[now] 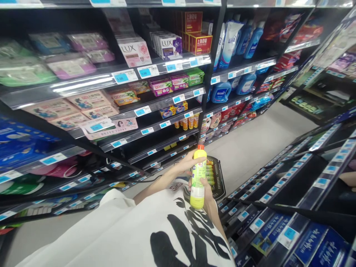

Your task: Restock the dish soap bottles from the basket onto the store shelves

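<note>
A yellow bottle [198, 174] with a red cap and a printed label is held in front of my white shirt. My left hand [191, 160] grips it near the top, just under the cap. Lower down, my right hand [207, 191] is closed around its side, thumb on the label. Beyond the bottle is a dark shopping basket [220, 178], partly hidden by my hands and the bottle. Several yellow-green packs or bottles [210, 171] lie in it in a row; their exact kind is unclear.
Shelves on the left carry boxed soap [135, 53], wrapped packs [71, 66] and blue detergent jugs [221, 92]. A low rack on the right has blue boxes [311, 243]. Between them runs a pale floor aisle [267, 137]. Part of an arm [348, 180] shows at the right edge.
</note>
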Demonstrator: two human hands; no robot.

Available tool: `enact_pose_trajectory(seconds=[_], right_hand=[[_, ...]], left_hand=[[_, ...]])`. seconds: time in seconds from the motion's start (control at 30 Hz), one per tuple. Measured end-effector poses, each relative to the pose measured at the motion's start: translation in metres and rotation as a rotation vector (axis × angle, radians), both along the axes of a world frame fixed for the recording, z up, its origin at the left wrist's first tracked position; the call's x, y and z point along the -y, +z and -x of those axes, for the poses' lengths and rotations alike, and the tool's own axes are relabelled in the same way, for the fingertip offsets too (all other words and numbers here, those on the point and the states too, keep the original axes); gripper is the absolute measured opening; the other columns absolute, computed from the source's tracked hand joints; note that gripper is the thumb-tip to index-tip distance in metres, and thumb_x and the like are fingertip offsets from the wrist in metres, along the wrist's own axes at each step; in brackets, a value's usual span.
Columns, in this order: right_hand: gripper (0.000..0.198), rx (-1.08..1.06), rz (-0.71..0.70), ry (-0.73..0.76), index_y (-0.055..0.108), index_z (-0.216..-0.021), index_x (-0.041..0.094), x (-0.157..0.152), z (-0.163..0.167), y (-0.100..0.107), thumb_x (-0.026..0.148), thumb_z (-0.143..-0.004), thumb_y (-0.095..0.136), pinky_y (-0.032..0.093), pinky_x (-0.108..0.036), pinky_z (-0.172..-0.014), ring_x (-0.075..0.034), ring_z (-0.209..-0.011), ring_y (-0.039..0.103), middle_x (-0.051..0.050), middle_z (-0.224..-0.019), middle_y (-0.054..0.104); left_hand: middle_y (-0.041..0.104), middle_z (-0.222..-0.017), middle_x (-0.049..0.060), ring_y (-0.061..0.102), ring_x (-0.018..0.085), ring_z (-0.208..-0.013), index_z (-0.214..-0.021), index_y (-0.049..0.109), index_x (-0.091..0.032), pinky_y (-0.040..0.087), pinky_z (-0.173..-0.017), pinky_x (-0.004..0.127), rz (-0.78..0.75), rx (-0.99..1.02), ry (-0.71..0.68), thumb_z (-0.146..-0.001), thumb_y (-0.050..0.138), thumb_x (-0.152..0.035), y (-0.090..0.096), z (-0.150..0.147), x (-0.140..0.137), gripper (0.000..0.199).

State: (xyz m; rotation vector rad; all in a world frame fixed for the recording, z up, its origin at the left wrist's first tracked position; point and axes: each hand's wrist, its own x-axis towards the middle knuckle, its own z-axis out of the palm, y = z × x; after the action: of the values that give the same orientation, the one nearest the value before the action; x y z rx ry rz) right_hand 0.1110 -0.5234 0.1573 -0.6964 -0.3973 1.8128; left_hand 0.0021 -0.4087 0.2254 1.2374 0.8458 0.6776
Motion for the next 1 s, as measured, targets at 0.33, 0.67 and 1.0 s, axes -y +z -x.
enact_pose_trajectory(seconds=[0.33, 0.67, 1.0], right_hand=[[0.058, 0.094, 0.069, -0.029, 0.068, -0.112, 0.018, 0.000, 0.002, 0.011, 0.057, -0.068, 0.071, 0.055, -0.034, -0.058, -0.027, -0.073, 0.069, -0.010, -0.083, 0.074], [0.062, 0.129, 0.113, -0.007, 0.066, -0.113, 0.019, 0.001, 0.004, 0.023, 0.059, -0.065, 0.070, 0.056, -0.036, -0.059, -0.030, -0.081, 0.072, -0.011, -0.089, 0.075], [0.059, 0.357, 0.153, -0.181, 0.062, -0.106, 0.021, -0.014, 0.004, 0.003, 0.033, -0.058, 0.093, 0.060, -0.033, -0.062, -0.025, -0.074, 0.075, -0.005, -0.094, 0.076]], left_hand=[[0.068, -0.093, 0.005, 0.054, 0.012, -0.066, -0.125, 0.065, -0.019, 0.036, -0.048, 0.021, 0.144, 0.073, -0.044, -0.081, 0.076, -0.058, -0.011, 0.003, 0.001, 0.059], [0.058, -0.082, 0.001, 0.044, 0.009, -0.059, -0.115, 0.066, -0.019, 0.029, -0.044, 0.019, 0.109, 0.005, 0.002, -0.080, 0.077, -0.059, -0.005, -0.002, 0.004, 0.054], [0.066, -0.088, 0.002, 0.056, 0.016, -0.075, -0.095, 0.065, -0.018, 0.043, -0.066, 0.025, -0.266, -0.368, 0.147, -0.078, 0.078, -0.052, -0.011, 0.006, -0.006, 0.040]])
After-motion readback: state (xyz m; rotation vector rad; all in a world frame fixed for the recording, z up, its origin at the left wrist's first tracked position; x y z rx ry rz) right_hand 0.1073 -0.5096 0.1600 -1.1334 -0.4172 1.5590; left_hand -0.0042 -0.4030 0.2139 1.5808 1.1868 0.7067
